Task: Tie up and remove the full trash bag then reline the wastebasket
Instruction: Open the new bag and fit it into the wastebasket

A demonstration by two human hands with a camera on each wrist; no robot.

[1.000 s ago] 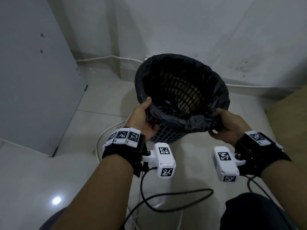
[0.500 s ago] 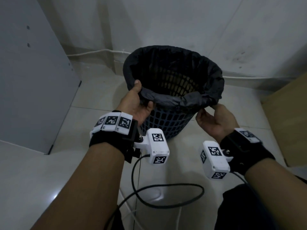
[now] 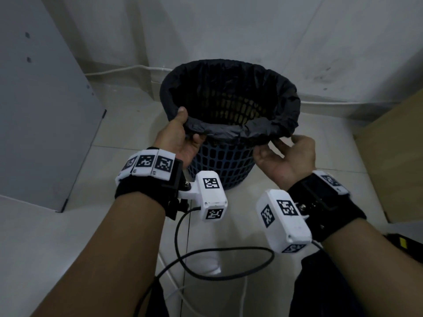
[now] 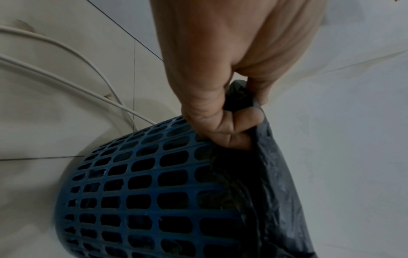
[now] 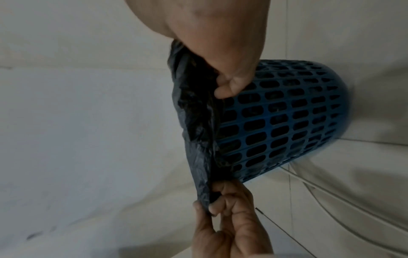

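A blue mesh wastebasket (image 3: 224,165) stands on the tiled floor, lined with a black trash bag (image 3: 229,131) whose hem is folded over the rim. My left hand (image 3: 188,126) grips the hem at the near-left rim, thumb inside and fingers curled outside. My right hand (image 3: 278,144) pinches the hem's lower edge at the near right. In the left wrist view the left hand (image 4: 238,122) is curled round the bag (image 4: 276,192) above the basket (image 4: 143,200). The right wrist view shows the right hand (image 5: 223,87) and the left hand (image 5: 216,206) holding the bag (image 5: 194,122) against the basket (image 5: 287,113).
A grey cabinet panel (image 3: 41,110) stands to the left and a wooden panel (image 3: 393,145) to the right. The wall is close behind the basket, with a white cable (image 3: 123,69) along its foot. A black cable (image 3: 229,275) loops on the floor near me.
The bag's bunched near hem has been drawn down and spread over the basket's front rim. Both hands keep hold of it and have moved slightly apart.
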